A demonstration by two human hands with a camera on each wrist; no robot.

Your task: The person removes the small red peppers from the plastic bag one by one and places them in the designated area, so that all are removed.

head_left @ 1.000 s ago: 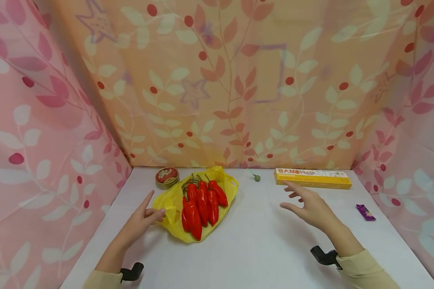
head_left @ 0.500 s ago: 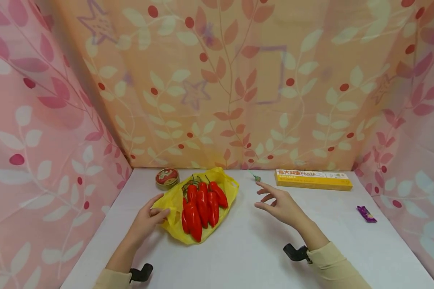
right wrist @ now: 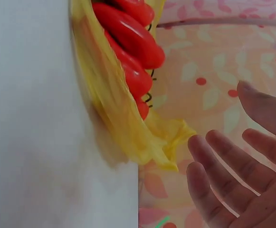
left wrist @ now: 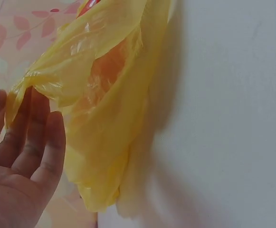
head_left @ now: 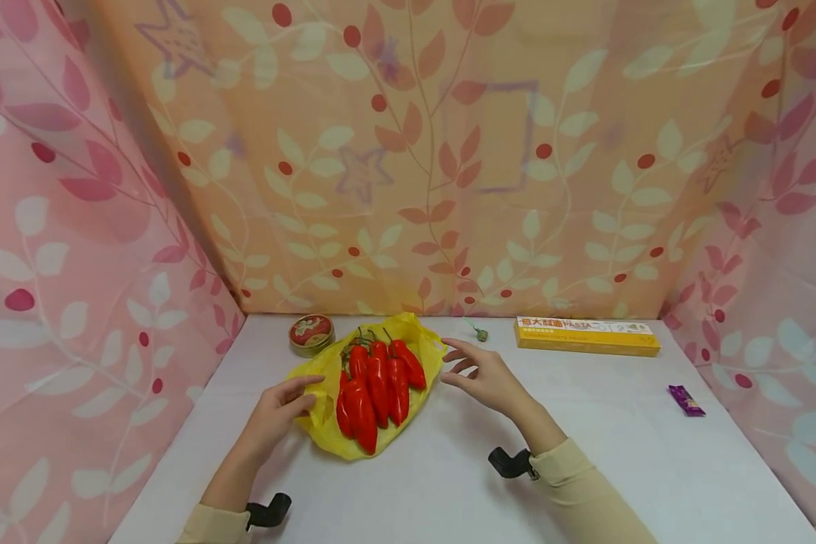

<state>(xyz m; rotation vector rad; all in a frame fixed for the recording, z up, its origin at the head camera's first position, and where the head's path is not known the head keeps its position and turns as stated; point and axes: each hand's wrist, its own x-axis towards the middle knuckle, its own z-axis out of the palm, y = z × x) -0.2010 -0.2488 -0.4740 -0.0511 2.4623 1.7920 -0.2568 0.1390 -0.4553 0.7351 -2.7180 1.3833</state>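
Observation:
A yellow plastic bag [head_left: 411, 326] lies spread on the table with several red chili peppers [head_left: 378, 381] on it, their dark stems toward the back. At the bag's left edge is my left hand [head_left: 275, 412], thumb and fingers parted around the gathered handle flap [left wrist: 19, 97]; the fingers look nearly straight, and how firmly they touch it is unclear. My right hand [head_left: 486, 381] reaches in from the other side with fingers loosely extended. In the right wrist view its fingertips [right wrist: 198, 142] come close to the bag's right handle [right wrist: 168, 147] and hold nothing.
Behind the bag, at its left, stands a round red-and-gold tin [head_left: 311, 334]. A small green wrapped item [head_left: 480, 333] lies beyond my right hand. A yellow pasta box [head_left: 587, 337] is at the back right, and a purple packet [head_left: 687, 400] near the right edge.
My right hand has swept left from before the pasta box to the bag's right edge. My left hand has shifted slightly right onto the bag's left edge. The peppers have stayed in place.

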